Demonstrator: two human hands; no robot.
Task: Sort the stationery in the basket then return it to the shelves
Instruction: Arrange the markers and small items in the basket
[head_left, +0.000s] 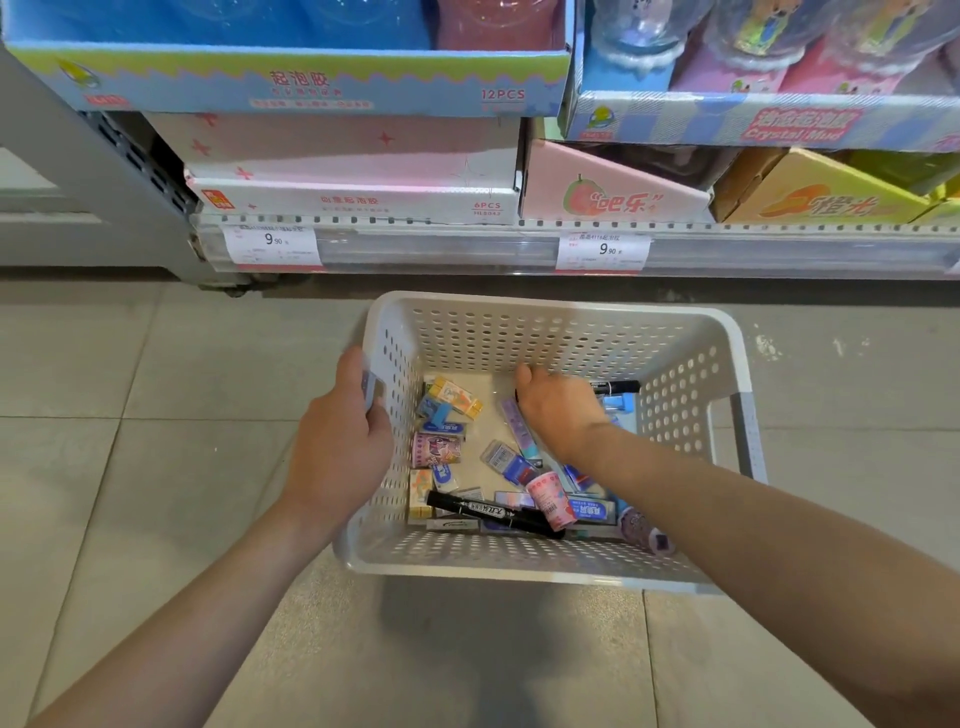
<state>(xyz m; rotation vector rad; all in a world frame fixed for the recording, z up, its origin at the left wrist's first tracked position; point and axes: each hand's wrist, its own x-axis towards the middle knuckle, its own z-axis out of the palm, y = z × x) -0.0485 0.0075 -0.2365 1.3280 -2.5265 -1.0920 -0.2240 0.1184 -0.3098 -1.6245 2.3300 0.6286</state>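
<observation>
Two bare forearms reach in from the bottom edge of the head view, over a grey tiled floor (156, 389). The left hand (343, 441) grips the left rim of a white perforated basket (519, 564), thumb on top of the rim and fingers curled down round it at a pale blue handle patch. The right hand (558, 410) is down inside the basket, back of the hand up, fingers bent toward the far side of the floor of the basket; whether it holds anything there cannot be told, since the palm and fingertips are hidden. The two hands are well apart, one on the rim and one within. The stationery lies loose on the bottom of the basket: a black marker (493, 514) lies flat near the near wall, a pink cylindrical roll (550, 499) just beside its right end, a second black marker (618, 387) near the far right corner just past the right hand, a yellow eraser box (460, 397) at the far left, a pink patterned pack (436, 449) below it, and small blue and white erasers (509, 460) scattered between them. The basket sits on the floor close in front of a low shelf (467, 249). On the shelf edge two white price tags (272, 244) read 9.90. Above them stand display boxes: a pink and white one (353, 171) on the left, a pink one with a peach picture (613, 192), and a yellow one (821, 197) at the right.
</observation>
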